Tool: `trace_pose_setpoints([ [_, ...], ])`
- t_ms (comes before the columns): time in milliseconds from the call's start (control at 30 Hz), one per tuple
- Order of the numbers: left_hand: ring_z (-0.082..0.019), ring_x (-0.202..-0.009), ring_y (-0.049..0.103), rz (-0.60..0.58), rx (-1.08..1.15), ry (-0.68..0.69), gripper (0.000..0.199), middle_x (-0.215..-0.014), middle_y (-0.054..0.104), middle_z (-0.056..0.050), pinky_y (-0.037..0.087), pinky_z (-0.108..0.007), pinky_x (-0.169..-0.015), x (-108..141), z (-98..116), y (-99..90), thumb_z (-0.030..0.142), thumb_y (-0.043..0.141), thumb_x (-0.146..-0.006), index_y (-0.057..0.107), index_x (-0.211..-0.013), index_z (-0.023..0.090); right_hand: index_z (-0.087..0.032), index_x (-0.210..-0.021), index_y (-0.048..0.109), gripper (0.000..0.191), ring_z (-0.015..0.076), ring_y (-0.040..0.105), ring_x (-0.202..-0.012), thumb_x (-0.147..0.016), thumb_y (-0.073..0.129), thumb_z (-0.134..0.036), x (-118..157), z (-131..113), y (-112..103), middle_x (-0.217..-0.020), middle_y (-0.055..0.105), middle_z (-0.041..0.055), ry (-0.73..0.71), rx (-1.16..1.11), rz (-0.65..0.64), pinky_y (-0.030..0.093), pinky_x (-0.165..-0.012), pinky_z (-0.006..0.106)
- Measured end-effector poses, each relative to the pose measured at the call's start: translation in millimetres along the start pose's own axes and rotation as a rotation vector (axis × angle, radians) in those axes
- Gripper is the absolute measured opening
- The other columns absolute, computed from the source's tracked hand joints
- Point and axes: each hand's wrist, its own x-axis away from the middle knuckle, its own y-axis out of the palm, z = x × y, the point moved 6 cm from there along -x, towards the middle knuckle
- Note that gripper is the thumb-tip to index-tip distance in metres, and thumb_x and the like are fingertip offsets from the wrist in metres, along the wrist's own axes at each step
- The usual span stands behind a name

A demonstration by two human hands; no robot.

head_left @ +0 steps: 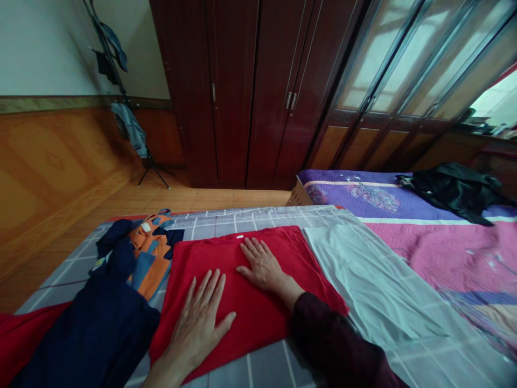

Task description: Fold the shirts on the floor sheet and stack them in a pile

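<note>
At the far left, on a grey checked bedsheet [269, 366], we find a heaped navy garment [97, 318], with an orange and blue garment [150, 250] crumpled behind it. Beyond them a coat stand [150, 161] rises from the floor.

Next, in the near middle of the bed, lies the red shirt [258, 318], spread flat in a rough rectangle, a small white tag [240, 236] at its far edge. Our left hand [200, 318] is palm down over its left part, fingers spread, grasping nothing. Our right hand [262, 265], farther up the cloth and coming from a dark sleeve [335, 334], is likewise flat and loose.

We judge the shirt light, soft and limp, in no danger of breaking but quick to wrinkle. The near edge or its corners would give the best hold, pinched between thumb and fingers, with two hands kept apart so the middle does not sag.

Just right of it lies a pale mint cloth [363, 280]; farther right, a black garment [456, 188] rests on purple and pink bedding [436, 248].
</note>
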Motion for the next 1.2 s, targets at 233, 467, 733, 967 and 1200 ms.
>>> trace_pose_setpoints([
  [233,-0.028,-0.137,0.029,-0.021,0.008,0.007,0.072,-0.15,0.032,-0.009,0.022,-0.05,-0.111,-2.0,1.8,-4.2,0.051,0.044,-0.089,0.02,-0.149,0.019,0.0,-0.139,0.036,0.066,0.0368,0.025,-0.137,-0.094,0.035,-0.048,25.7,105.6,-33.9,-0.145,0.033,0.0254,0.468,0.137,0.107,0.021,-0.108,0.056],
  [467,-0.029,-0.138,0.027,-0.049,0.02,-0.002,0.072,-0.151,0.03,-0.008,0.023,-0.05,-0.111,-2.1,0.6,-5.3,0.05,0.046,-0.088,0.022,-0.148,0.019,-0.019,-0.146,0.03,0.064,0.0283,0.016,-0.141,-0.092,0.043,-0.051,100.4,18.0,-11.1,-0.153,0.022,0.0121,0.044,0.061,0.054,0.025,-0.112,0.048],
  [733,-0.03,-0.14,0.022,-0.034,0.029,0.059,0.078,-0.153,0.023,-0.01,0.021,-0.051,-0.112,-0.2,24.5,-10.9,0.052,0.051,-0.085,0.02,-0.149,0.02,-0.017,-0.144,0.033,0.061,0.0305,0.018,-0.14,-0.09,0.05,-0.037,143.7,1.8,-10.6,-0.152,0.023,0.014,0.116,0.086,0.054,0.03,-0.11,0.05],
  [967,-0.028,-0.139,0.024,-0.142,0.056,0.157,0.073,-0.153,0.024,-0.006,0.019,-0.051,-0.112,5.8,42.4,-10.0,0.055,0.045,-0.088,0.017,-0.149,0.025,-0.023,-0.147,0.027,0.061,0.0265,0.018,-0.141,-0.091,0.048,-0.035,134.5,-24.1,-7.3,-0.153,0.022,0.0068,0.023,0.036,0.036,0.025,-0.112,0.049],
  [1200,-0.034,-0.139,0.022,-0.166,0.031,0.05,0.073,-0.153,0.023,-0.009,0.019,-0.056,-0.109,12.5,0.8,-12.9,0.063,0.042,-0.086,0.022,-0.147,0.027,-0.009,-0.134,0.048,0.053,0.0354,0.031,-0.134,-0.092,0.04,-0.041,184.7,79.0,-30.1,-0.144,0.039,0.0189,0.297,0.388,0.268,0.03,-0.105,0.053],
])
